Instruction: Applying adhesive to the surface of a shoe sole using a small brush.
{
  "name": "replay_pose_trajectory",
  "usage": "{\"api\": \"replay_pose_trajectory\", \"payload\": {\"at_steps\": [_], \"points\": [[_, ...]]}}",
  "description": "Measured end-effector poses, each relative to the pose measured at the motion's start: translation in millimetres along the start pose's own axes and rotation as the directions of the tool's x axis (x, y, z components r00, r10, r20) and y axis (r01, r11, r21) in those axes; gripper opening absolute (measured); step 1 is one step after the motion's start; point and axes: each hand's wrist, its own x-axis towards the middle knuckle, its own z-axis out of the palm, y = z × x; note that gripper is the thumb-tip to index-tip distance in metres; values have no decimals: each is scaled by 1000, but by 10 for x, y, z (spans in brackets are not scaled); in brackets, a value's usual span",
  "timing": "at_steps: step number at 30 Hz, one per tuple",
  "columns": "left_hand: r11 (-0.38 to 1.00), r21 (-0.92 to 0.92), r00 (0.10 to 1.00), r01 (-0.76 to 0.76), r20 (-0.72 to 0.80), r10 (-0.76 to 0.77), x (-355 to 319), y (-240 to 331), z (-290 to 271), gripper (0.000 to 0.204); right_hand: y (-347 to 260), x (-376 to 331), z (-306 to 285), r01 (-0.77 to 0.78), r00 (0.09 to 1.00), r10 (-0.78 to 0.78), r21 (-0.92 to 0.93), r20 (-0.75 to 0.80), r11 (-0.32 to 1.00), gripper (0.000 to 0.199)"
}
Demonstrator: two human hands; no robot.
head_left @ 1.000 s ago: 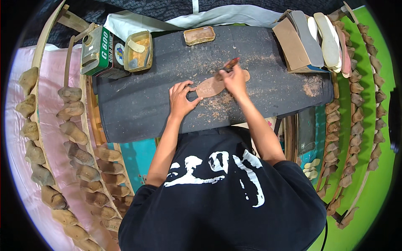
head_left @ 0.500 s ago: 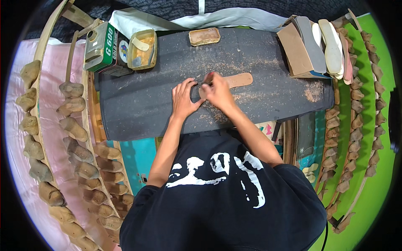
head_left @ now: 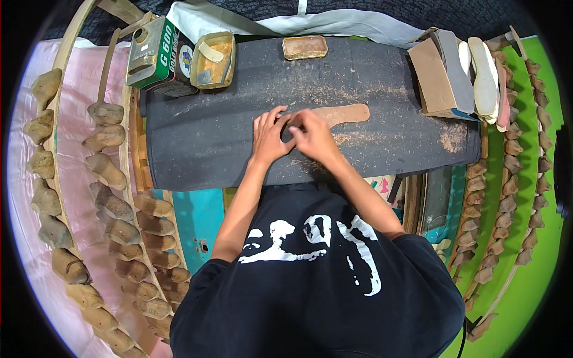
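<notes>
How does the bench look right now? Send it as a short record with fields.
Left hand: fingers spread, at the left end of the sole
Right hand: close beside it, blurred, over the sole; contents unclear
Workpiece: tan sole, its right end bare, its left part covered by hands
Surface: dark cloth scattered with shavings
Back left: green metal can beside a yellowish tray
Back middle: small shallow container
Back right: cardboard box, grey insole
Sides: racks of shoe lasts

green backdrop right, pink cloth left — wooden racks before both, dark patterned cloth behind
</notes>
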Motion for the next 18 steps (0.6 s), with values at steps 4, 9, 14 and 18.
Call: {"api": "replay_pose_trajectory", "payload": {"at_steps": [4,9,14,18], "points": [[999,-33,1000,15,20,-15,14,42,-12,62,97,-11,-188,-104,991,98,-59,-96,993,27],[999,-46,998,-25,57,27,-17,-58,-5,67,20,-191,44,232,973,-213,-322,94,918,27],[1000,-20,1000,-21,21,21,5,30,-9,63,69,-196,-43,135,990,-127,-193,55,972,28],[1000,11,1000,1,18,-2,15,75,10,54,99,-254,-113,66,997,-71,-142,-31,988,20]]}}
